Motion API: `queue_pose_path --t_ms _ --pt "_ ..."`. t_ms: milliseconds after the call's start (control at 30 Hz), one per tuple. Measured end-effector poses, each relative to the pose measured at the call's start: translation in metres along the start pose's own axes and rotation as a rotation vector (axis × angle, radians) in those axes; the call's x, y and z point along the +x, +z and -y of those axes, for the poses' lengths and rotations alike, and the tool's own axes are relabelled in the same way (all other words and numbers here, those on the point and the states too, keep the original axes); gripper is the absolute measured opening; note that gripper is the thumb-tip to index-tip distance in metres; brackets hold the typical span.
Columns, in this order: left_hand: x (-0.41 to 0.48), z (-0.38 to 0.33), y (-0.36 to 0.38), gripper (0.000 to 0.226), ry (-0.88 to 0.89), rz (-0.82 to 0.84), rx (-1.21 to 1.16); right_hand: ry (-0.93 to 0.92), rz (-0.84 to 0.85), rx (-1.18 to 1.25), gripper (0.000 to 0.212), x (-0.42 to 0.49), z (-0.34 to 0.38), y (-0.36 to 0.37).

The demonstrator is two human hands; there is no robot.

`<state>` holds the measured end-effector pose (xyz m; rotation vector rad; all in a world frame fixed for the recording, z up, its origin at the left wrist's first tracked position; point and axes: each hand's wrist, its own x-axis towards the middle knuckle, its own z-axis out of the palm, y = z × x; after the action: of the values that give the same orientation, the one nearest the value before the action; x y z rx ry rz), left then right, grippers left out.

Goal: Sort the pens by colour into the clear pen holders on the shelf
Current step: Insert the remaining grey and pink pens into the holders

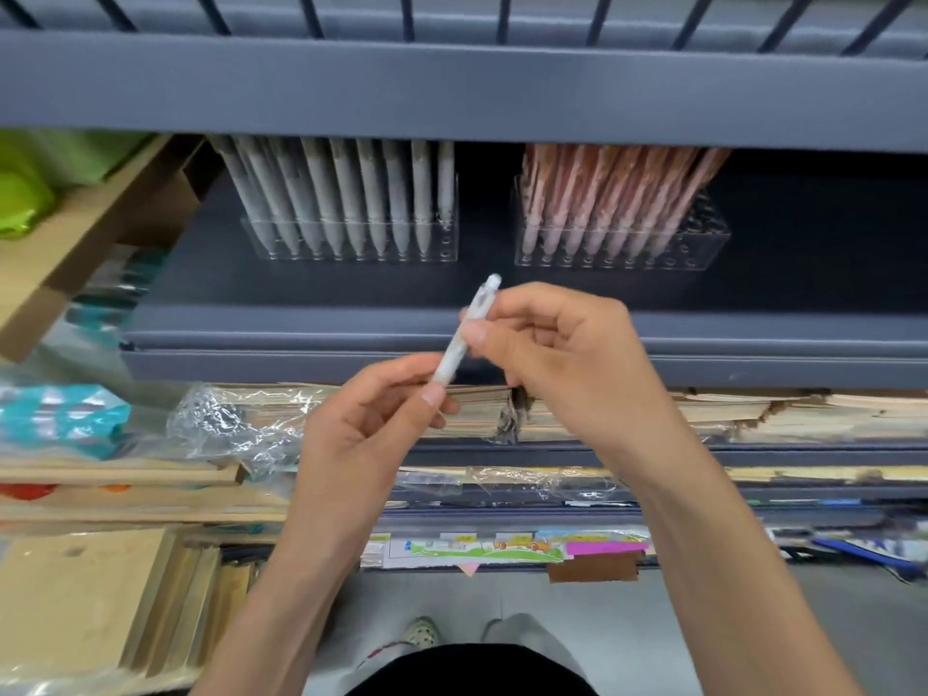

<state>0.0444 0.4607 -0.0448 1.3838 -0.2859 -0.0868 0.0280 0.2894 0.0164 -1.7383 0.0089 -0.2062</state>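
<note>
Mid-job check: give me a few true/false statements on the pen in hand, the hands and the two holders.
1. Both the left hand and the right hand hold the pen. True.
2. The left holder holds pink pens. False: it holds white pens; the pink pens stand in the right holder.
3. The right holder has free holes at its right end. True.
4. The pen in hand already stands in a holder. False: it is held tilted in front of the shelf, outside both holders.
</note>
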Motion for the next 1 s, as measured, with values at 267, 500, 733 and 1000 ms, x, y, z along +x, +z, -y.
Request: queue_pose_path --t_ms 267,500,733,1000 --pt "0.007 -0.013 -0.023 0.020 0.210 -0.062 0.371 -0.046 -0.044 0.063 0.016 0.005 0.000 0.021" --pt "0.045 -0.003 -0.057 0.030 0.646 -0.009 1.094 -0.135 -0.297 -0.062 0.010 0.030 0.002 0.026" --pt "0.058 0.039 -0.064 0.036 0.904 -0.199 1.241 -0.392 -0.565 -0.331 0.009 0.065 0.008 0.017" --pt "0.069 0.051 -0.065 0.036 1.061 -0.316 1.226 -0.319 -0.436 -0.838 0.029 0.094 0.011 0.023"
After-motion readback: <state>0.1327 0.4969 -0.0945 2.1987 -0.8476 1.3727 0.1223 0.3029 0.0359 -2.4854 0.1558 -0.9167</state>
